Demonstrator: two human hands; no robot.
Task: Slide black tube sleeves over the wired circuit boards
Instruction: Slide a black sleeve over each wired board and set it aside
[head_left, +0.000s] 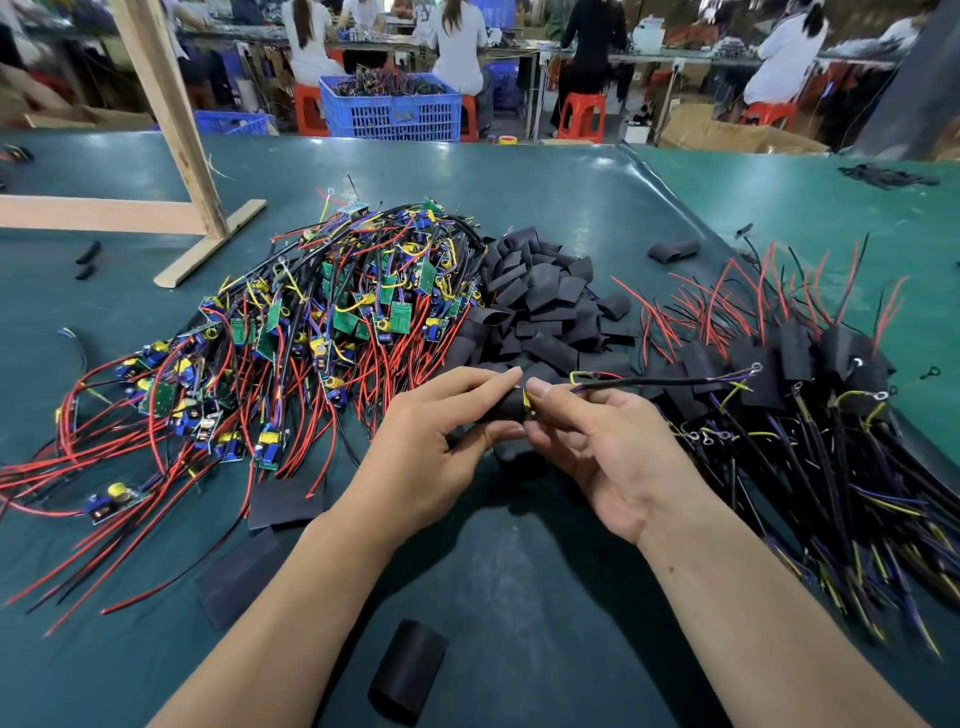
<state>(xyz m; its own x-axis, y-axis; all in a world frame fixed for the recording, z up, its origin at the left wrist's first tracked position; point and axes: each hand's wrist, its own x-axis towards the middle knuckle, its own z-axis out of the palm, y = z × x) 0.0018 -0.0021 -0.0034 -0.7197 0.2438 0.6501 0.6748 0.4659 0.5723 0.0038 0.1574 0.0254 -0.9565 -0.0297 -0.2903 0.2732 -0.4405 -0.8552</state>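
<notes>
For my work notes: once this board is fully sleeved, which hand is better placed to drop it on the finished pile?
Probably the right hand. It pinches the board's wire end by the sleeve, and the finished pile lies on its side. The left hand grips the sleeve.

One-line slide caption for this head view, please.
Both hands, left hand and right hand, grip a black tube sleeve half over a wired circuit board, between piles of bare boards and empty sleeves.
</notes>
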